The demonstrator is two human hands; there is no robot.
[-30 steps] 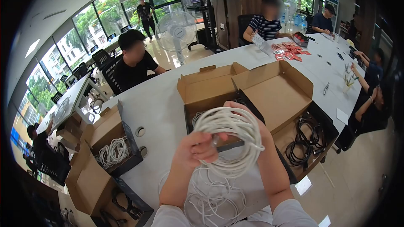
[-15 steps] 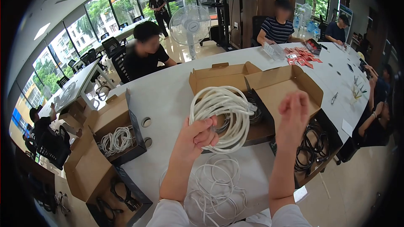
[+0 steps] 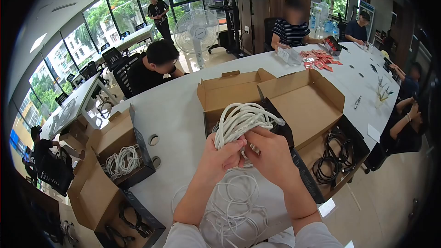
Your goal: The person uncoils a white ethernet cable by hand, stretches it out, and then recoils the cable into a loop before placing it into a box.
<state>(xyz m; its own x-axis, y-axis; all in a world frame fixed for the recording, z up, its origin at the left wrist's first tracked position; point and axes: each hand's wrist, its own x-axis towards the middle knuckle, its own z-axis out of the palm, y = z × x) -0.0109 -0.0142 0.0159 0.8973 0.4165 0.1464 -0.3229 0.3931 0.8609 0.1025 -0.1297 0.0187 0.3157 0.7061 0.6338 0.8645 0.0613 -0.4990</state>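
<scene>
A thick coil of white network cable is held up over the table's near side. My left hand grips the coil's lower left part, its fingers wrapped round the strands. From the right, my right hand closes on the coil's lower side, with its fingertips close to my left thumb; part of its grip is hidden. A clear plug shows at the coil's right end. Below the hands, a loose white cable lies in tangled loops on the white table.
Open cardboard boxes stand around: one with white cable at left, one with black cables at lower left, another with black cables at right. An open box lid lies behind the coil. Red packets lie farther back, near seated people.
My right hand has come down and left from beside the coil and now grips it. The coil has tilted and sunk slightly. A seated person in black has bent their head lower.
</scene>
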